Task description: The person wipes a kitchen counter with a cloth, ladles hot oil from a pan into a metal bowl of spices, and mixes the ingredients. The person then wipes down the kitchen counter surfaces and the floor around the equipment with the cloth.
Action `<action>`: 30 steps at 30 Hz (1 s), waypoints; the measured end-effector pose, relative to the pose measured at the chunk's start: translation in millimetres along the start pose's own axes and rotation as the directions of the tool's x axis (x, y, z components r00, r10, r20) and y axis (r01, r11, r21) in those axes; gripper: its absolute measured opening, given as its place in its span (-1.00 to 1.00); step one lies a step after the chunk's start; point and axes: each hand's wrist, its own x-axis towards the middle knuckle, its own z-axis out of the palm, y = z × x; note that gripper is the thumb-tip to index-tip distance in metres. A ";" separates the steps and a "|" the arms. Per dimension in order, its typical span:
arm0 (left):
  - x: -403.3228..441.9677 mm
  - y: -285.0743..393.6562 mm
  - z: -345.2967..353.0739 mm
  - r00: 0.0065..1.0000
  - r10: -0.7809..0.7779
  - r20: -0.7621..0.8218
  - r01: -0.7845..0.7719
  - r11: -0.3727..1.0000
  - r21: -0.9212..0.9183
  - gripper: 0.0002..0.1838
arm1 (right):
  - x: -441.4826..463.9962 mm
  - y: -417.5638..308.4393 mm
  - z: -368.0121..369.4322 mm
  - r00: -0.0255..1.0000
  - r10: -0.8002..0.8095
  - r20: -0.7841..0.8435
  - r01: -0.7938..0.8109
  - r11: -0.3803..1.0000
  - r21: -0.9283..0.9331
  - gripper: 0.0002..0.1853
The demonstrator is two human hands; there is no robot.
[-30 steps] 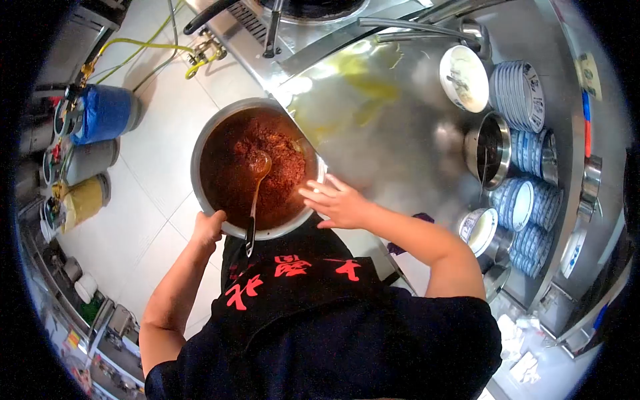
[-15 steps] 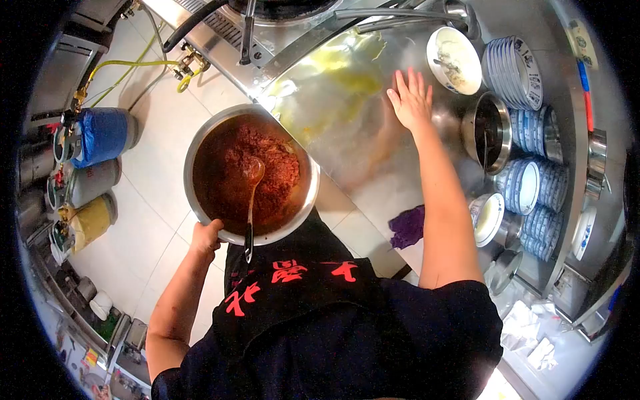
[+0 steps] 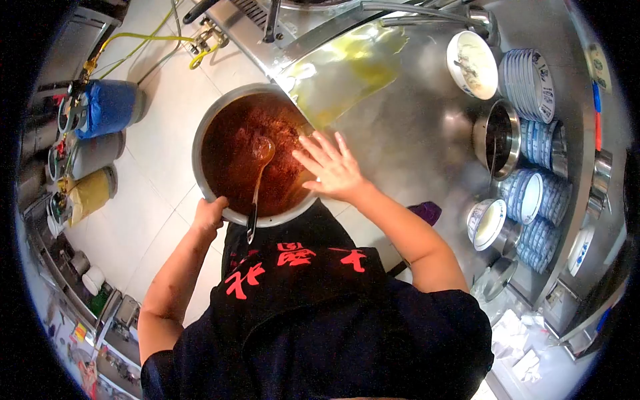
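A wide metal basin [image 3: 199, 157] of dark red, oily chilli-like sauce [image 3: 223, 150] is at the counter's near-left corner, in front of my apron. My left hand [image 3: 211, 215] grips its near-left rim. In the sauce rests a ladle [image 3: 257, 183], its black handle leaning on the near rim. My right hand [image 3: 335, 171] is open, fingers spread, beside the basin's right rim; its fingertips overlap the rim, and I cannot tell whether they touch it. Yellow-green oil [image 3: 363, 63] lies spread on the steel counter [image 3: 413, 127].
On the right stand a white bowl [image 3: 472, 65], stacked plates [image 3: 527, 83], a steel pot [image 3: 501, 137], stacked bowls [image 3: 520, 197] and a bowl of pale liquid [image 3: 489, 225]. A purple cloth [image 3: 425, 213] lies near my right forearm. Gas cylinders [image 3: 110, 107] stand at left.
My right hand has moved from the counter near the white bowl leftward and toward me, to the basin's right rim. My left hand still grips the basin.
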 end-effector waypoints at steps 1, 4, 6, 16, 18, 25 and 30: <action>-1.5 2.6 1.2 1.000 -0.004 -0.001 0.004 1.000 0.006 -0.81 | -1.1 -6.0 2.2 1.000 -0.025 -0.010 0.025 0.999 -0.023 -0.21; -1.2 3.2 -1.3 1.000 -0.020 0.021 0.019 0.999 0.031 -0.79 | -6.3 -18.1 6.7 0.994 -0.104 0.042 0.107 0.993 -0.057 -0.23; 5.2 -3.3 -1.8 0.999 -0.022 0.023 0.022 0.999 0.038 -0.77 | -17.0 -19.6 11.3 0.966 -0.176 0.192 0.183 0.983 -0.024 -0.24; -0.7 4.8 0.0 0.999 -0.035 0.031 0.033 0.996 0.088 -0.76 | -45.7 -1.9 -3.1 0.987 -0.114 0.110 0.123 0.989 -0.080 -0.28; -3.1 6.9 -1.7 0.999 -0.010 0.033 0.007 0.995 0.101 -0.77 | -37.4 -10.9 12.8 0.986 -0.137 0.097 0.142 0.989 -0.040 -0.25; 27.7 -15.4 -14.1 0.866 0.197 0.460 -0.368 0.873 0.320 -0.73 | -90.5 20.1 -9.7 0.999 -0.036 0.034 0.032 0.994 0.100 -0.33; 116.8 -41.2 -37.9 0.882 0.168 0.440 -0.400 0.759 0.513 -0.71 | -65.7 -13.6 -22.0 0.861 0.179 -0.475 -0.179 0.983 0.047 -0.38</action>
